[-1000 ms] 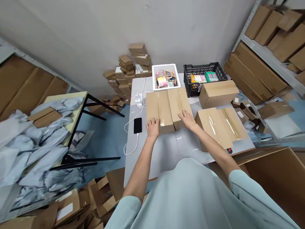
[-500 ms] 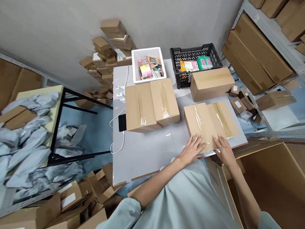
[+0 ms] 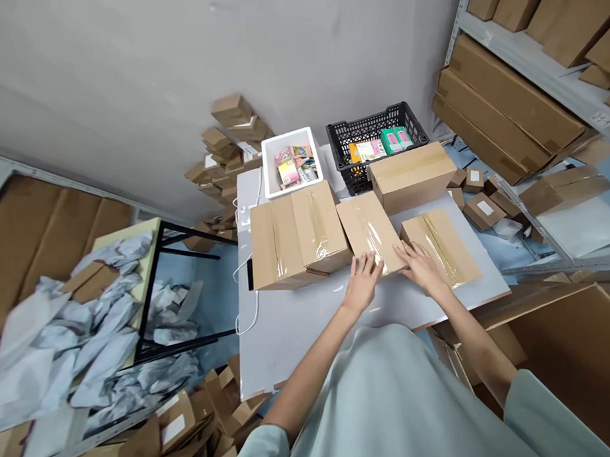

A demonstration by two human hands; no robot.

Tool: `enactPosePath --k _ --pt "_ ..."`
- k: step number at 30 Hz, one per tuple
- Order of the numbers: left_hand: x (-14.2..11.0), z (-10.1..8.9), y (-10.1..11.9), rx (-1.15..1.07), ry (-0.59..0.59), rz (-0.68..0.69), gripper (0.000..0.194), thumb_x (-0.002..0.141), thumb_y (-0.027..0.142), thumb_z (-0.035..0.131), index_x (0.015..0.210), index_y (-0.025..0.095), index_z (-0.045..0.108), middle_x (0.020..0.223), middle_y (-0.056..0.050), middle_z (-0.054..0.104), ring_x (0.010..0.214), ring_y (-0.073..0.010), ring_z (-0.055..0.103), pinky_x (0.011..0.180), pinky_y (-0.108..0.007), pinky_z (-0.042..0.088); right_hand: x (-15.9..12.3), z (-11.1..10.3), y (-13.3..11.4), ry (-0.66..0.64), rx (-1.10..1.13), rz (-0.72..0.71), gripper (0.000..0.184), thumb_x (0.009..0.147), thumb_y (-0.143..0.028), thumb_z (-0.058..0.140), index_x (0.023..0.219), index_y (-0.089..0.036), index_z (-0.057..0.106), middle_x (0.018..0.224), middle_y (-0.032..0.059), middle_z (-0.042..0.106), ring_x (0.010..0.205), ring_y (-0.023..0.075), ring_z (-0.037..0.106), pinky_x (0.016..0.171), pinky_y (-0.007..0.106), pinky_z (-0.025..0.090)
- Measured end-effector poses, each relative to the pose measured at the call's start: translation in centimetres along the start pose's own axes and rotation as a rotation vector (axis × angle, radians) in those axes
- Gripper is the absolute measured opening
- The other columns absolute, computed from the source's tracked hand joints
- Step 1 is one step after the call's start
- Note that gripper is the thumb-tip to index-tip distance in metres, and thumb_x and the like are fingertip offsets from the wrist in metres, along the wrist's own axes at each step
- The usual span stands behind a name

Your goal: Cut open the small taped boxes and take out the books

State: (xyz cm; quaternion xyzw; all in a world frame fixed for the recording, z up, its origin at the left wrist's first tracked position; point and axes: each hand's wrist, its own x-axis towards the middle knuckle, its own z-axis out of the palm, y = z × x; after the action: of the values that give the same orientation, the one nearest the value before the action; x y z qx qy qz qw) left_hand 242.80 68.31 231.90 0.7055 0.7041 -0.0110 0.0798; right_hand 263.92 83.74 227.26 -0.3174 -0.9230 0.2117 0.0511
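Note:
A taped cardboard box (image 3: 369, 227) lies on the table between my two hands. My left hand (image 3: 361, 281) rests at its near left corner, fingers slightly apart. Stretched over the near right corner are the fingers of my right hand (image 3: 420, 264). Close to the left stand two more taped boxes side by side, a middle box (image 3: 317, 221) and a left box (image 3: 275, 246). Another box (image 3: 442, 247) with a strip of brown tape lies right of my right hand. Behind these is a long closed carton (image 3: 412, 175).
At the table's back stand a white bin (image 3: 267, 164) of small colourful packets and a black crate (image 3: 333, 147) with boxed goods. A white cable (image 3: 256, 313) runs along the left edge. A large open carton (image 3: 554, 340) is at right, below the table; shelves (image 3: 523, 41) hold cartons.
The box under my hands has shifted left, away from the right-hand box and up to the two left boxes. Both hands moved left with it. The camera view has tilted.

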Motion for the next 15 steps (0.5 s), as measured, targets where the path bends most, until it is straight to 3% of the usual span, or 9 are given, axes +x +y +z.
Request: enactPosePath --k 6,9,12,15 --pt "7.5 -2.5 -4.8 -0.069 0.062 -0.236 0.088 0.087 -0.007 0.065 0.17 0.022 0.057 0.183 -0.022 0.044 0.175 -0.044 0.037 0.143 -0.072 0.023 10.2 -0.8 -2.4 0.071 0.088 0.114 0.08 0.106 -0.033 0.072 0.181 -0.019 0.045 0.182 0.0168 0.051 0.171 0.0431 0.042 0.141 0.061 0.031" --pt "10.5 -3.8 -6.5 -0.096 0.101 -0.285 0.085 0.088 0.002 0.079 0.167 0.025 0.06 0.182 -0.023 0.046 0.173 -0.0461 0.039 0.142 -0.073 0.024 12.5 -0.9 -3.7 0.11 0.144 0.19 0.076 0.108 -0.026 0.065 0.18 -0.014 0.045 0.18 0.0212 0.052 0.169 0.0412 0.046 0.141 0.059 0.031" --pt "11.1 -3.7 -6.0 -0.111 0.143 -0.305 0.081 0.092 0.01 0.082 0.169 0.02 0.058 0.183 -0.027 0.043 0.176 -0.0473 0.032 0.144 -0.074 0.017 10.7 -1.0 -1.6 0.247 0.202 0.196 0.074 0.109 -0.035 0.064 0.178 -0.014 0.048 0.181 0.0227 0.049 0.17 0.042 0.042 0.14 0.061 0.031" --pt "9.5 -1.3 -2.2 -0.276 0.215 -0.245 0.075 0.101 0.01 0.066 0.175 0.016 0.05 0.188 -0.024 0.033 0.181 -0.0397 0.019 0.147 -0.068 0.009 4.9 -1.5 4.5 0.467 0.224 0.323 0.073 0.111 -0.052 0.057 0.173 -0.014 0.053 0.18 0.0246 0.049 0.17 0.0435 0.039 0.138 0.065 0.032"
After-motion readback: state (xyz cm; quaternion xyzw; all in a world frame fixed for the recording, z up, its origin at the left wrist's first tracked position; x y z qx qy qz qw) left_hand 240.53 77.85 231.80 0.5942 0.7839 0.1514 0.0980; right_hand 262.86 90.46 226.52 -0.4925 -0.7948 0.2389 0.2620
